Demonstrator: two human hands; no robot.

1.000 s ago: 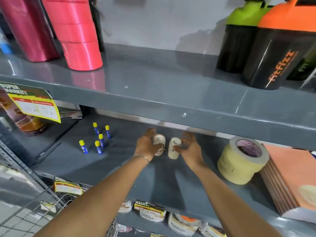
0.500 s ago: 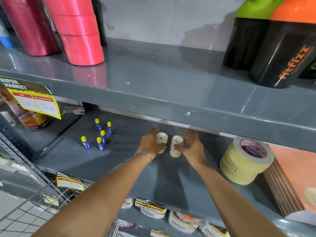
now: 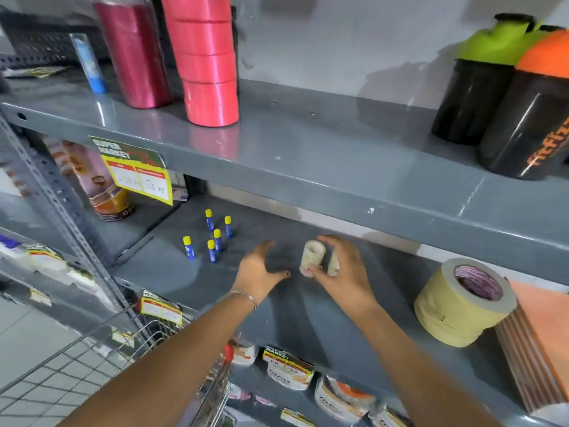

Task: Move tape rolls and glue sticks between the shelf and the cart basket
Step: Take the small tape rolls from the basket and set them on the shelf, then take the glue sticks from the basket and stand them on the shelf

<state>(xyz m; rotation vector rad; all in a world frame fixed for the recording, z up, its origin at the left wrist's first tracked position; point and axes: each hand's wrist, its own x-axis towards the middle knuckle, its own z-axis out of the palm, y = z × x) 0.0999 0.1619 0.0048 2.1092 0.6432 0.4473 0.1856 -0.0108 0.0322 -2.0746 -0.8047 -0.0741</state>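
So the two small cream-coloured tape rolls (image 3: 311,257) are sitting upright on the grey metal middle shelf (image 3: 308,315), roughly mid-depth and well back from its front edge. The right hand (image 3: 345,272) is curled around them, thumb on the nearer roll and fingers over the top; the second roll is mostly hidden behind the palm, so I can't tell if it's actually squeezing both or just the one. The left hand (image 3: 260,271) is spread open right beside them, holding nothing. Over toward the shelf's left end, five little blue glue sticks with yellow caps (image 3: 215,238) stand in a loose cluster, untouched. The wire cart basket (image 3: 101,359) sits below the shelf's front-left corner, and the bit of it that shows looks empty. My guess is we're early-ish: whichever way the stuff is travelling, both rolls and all the glue sticks are on the shelf right now. Obstacles: the upper grey shelf (image 3: 308,155) hangs low over the hands, so headroom for lifting is tight. A fat beige masking tape stack (image 3: 455,306) sits near the right end beside a pile of orange notebooks (image 3: 542,340), apart from the hands. The yellow price tag (image 3: 138,174) dangles left, out of the way.
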